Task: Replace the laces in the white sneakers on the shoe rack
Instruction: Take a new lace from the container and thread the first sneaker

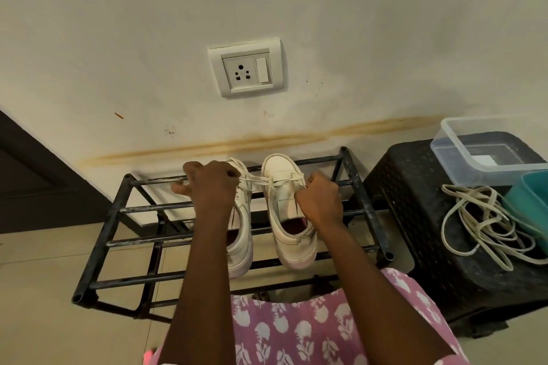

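Two white sneakers stand side by side on the top bars of a black metal shoe rack [118, 210], toes toward the wall. My left hand [209, 190] covers the front of the left sneaker [241, 234] and pinches a white lace [256, 181] that stretches across to the right sneaker [284, 216]. My right hand [320, 198] is curled over the right sneaker's eyelet area and grips the other part of that lace. A loose tangle of cream laces [486, 222] lies on a black stool to the right.
The black plastic stool [415, 216] stands right of the rack and carries a clear plastic box [486, 148] and a teal container [527, 204]. A wall socket [247, 68] sits above the rack. A dark door [32, 175] is at left. Tiled floor lies below.
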A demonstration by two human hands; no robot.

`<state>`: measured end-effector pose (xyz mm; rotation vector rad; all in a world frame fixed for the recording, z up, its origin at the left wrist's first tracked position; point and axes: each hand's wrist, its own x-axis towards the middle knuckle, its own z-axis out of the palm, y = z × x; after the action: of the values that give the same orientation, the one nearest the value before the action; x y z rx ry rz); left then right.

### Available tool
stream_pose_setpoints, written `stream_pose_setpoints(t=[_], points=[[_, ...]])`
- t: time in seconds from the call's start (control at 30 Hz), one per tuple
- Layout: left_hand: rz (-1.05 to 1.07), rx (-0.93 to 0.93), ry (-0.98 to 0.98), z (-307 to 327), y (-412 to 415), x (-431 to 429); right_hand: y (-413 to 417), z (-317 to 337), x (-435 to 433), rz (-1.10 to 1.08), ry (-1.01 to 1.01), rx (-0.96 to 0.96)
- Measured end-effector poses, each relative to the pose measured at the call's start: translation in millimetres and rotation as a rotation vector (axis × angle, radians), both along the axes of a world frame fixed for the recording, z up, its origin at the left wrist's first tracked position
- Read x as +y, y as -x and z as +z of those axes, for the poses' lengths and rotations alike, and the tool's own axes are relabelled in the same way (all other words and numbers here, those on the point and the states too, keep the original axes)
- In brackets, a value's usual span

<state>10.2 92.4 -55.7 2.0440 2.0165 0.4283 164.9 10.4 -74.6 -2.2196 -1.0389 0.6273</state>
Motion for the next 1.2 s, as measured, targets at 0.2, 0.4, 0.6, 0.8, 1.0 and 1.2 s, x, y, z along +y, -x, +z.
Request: stream_pose_setpoints(t=[0.2,0.4,0.6,0.8,1.0,1.2], points=[[0.233,0.028,-0.087,-1.5,22.9,4.7,0.7,2.1,0.3,0.01,0.011,-0.006],[0.052,-0.046,0.07,7.5,-2.0,0.2,-9.1,2.1,2.7,0.092,0.019,0.075],[-0.281,0.202,0.246,1.9,-38.8,-16.2,-26.1,11.5,17.0,0.035,-0.21,0.266],[-0.262,0.239,0.22,-2.1,-41.2,-6.6,-20.5,23.5,40.3,0.328,-0.038,-0.043],[-0.306,0.202,0.295,-16.4,-34.6,14.5,-6.2,19.4,50.0,0.508,0.103,-0.318],[-0.323,0.031,0.253,-14.5,-30.7,16.4,-2.0,16.6,50.1,0.487,0.096,-0.392]])
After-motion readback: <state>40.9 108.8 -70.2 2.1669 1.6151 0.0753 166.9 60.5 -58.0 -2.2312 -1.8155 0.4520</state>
